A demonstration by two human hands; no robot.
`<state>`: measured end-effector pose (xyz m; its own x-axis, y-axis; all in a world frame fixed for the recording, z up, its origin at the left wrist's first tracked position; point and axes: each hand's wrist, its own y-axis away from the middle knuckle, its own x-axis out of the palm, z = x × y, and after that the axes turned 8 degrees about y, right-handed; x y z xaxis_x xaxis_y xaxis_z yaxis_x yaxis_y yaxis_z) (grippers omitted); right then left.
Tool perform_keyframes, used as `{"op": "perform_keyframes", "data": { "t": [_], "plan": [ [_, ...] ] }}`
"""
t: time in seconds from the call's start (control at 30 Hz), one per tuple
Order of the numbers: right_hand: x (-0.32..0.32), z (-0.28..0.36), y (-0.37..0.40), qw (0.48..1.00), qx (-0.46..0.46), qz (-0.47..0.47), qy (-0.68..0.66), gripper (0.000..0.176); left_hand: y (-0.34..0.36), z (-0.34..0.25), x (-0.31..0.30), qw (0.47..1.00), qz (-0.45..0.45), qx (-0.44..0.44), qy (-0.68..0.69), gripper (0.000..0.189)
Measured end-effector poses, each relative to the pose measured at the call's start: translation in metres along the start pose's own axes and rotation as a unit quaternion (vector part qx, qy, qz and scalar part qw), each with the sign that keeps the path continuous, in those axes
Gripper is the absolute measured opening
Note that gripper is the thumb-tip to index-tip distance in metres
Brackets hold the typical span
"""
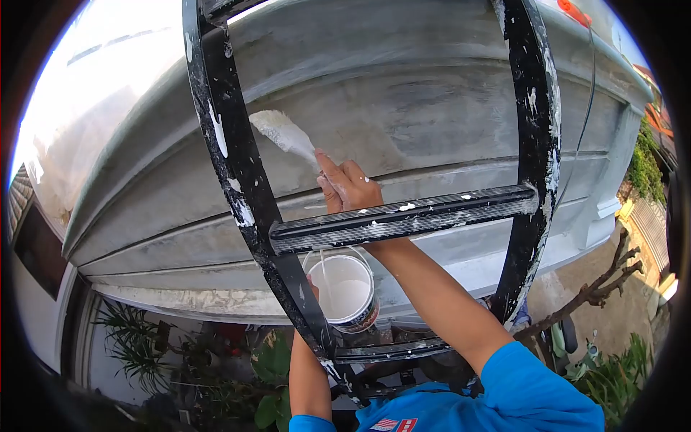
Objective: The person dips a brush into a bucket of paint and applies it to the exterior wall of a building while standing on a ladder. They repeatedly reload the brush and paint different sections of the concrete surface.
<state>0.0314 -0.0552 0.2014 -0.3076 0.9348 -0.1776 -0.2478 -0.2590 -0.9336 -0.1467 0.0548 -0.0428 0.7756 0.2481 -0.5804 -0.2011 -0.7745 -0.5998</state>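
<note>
My right hand [350, 189] reaches past a rung of the ladder, its fingers closed on the handle of a paintbrush [284, 134]. White paint coats the brush and specks my fingers. The bristles point up and left, over the grey wall [432, 115]. Below the rung hangs a paint bucket [360, 317] with white paint [345, 289] inside and a thin handle arching above its rim. My left hand [314, 288] is at the bucket's left side, gripping it, mostly hidden behind the ladder's left rail.
A black ladder [403, 216], splashed with white paint, stands between me and the wall. An orange object [574, 12] with a cable is at the upper right. Potted plants [137, 345] stand far below on the left; a bare branch [594, 291] rises at the right.
</note>
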Motion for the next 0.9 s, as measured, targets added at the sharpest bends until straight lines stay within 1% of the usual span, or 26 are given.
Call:
{"op": "perform_keyframes", "data": {
  "t": [0.03, 0.1, 0.17, 0.23, 0.27, 0.3, 0.33, 0.4, 0.43, 0.5, 0.57, 0.67, 0.7, 0.73, 0.8, 0.83, 0.9],
  "plan": [
    [-0.001, 0.000, -0.007, 1.000, -0.001, -0.012, 0.011, 0.037, 0.000, 0.000, 0.000, 1.000, 0.004, -0.005, -0.002, 0.012],
    [-0.012, -0.019, -0.018, 0.994, 0.031, -0.102, 0.005, 0.034, -0.001, -0.005, -0.004, 1.000, 0.019, -0.021, -0.010, 0.012],
    [-0.031, -0.030, -0.011, 0.983, 0.118, -0.136, -0.041, 0.035, -0.003, -0.009, -0.009, 0.999, 0.031, -0.032, -0.007, 0.012],
    [-0.050, -0.033, -0.003, 0.941, 0.262, -0.196, -0.082, 0.039, -0.004, -0.010, -0.004, 0.999, 0.022, -0.029, 0.012, 0.013],
    [-0.053, -0.040, -0.004, 0.932, 0.272, -0.229, -0.074, 0.040, -0.005, -0.007, 0.000, 0.999, 0.007, -0.023, 0.025, 0.013],
    [-0.056, -0.044, -0.006, 0.920, 0.285, -0.261, -0.066, 0.042, -0.004, -0.007, -0.002, 0.999, 0.016, -0.029, 0.018, 0.013],
    [-0.046, -0.039, -0.006, 0.921, 0.282, -0.257, -0.081, 0.044, -0.004, -0.008, -0.005, 0.999, 0.024, -0.036, 0.012, 0.013],
    [-0.028, -0.024, -0.010, 0.922, 0.275, -0.249, -0.111, 0.048, -0.010, -0.010, -0.013, 0.994, 0.080, -0.069, -0.031, 0.014],
    [-0.007, -0.017, -0.009, 0.962, 0.127, -0.243, -0.024, 0.044, -0.009, -0.008, -0.012, 0.995, 0.071, -0.067, -0.025, 0.014],
    [0.025, 0.016, -0.003, 0.979, 0.122, -0.142, -0.081, 0.040, -0.007, -0.014, -0.017, 0.995, 0.075, -0.048, -0.046, 0.014],
    [0.045, 0.031, -0.004, 0.989, 0.091, -0.082, -0.088, 0.038, -0.010, -0.016, -0.017, 0.995, 0.069, -0.034, -0.061, 0.014],
    [0.042, 0.039, -0.013, 0.992, 0.081, 0.048, -0.080, 0.035, -0.010, -0.017, -0.019, 0.993, 0.070, -0.044, -0.080, 0.014],
    [0.044, 0.036, -0.018, 0.995, 0.058, 0.046, -0.066, 0.032, -0.012, -0.027, -0.024, 0.992, 0.077, -0.055, -0.084, 0.014],
    [0.042, 0.030, -0.022, 0.992, 0.074, 0.034, -0.093, 0.031, -0.012, -0.033, -0.027, 0.990, 0.087, -0.066, -0.088, 0.015],
    [0.026, 0.017, -0.027, 0.983, 0.109, 0.007, -0.147, 0.030, -0.010, -0.015, -0.018, 0.993, 0.084, -0.051, -0.070, 0.016],
    [0.016, 0.012, -0.026, 0.976, 0.113, -0.025, -0.187, 0.031, -0.010, -0.011, -0.017, 0.994, 0.080, -0.044, -0.060, 0.016],
    [-0.002, 0.004, -0.012, 0.951, 0.236, -0.025, -0.199, 0.033, -0.003, -0.017, -0.010, 0.999, -0.007, 0.002, -0.047, 0.017]
  ]
}}
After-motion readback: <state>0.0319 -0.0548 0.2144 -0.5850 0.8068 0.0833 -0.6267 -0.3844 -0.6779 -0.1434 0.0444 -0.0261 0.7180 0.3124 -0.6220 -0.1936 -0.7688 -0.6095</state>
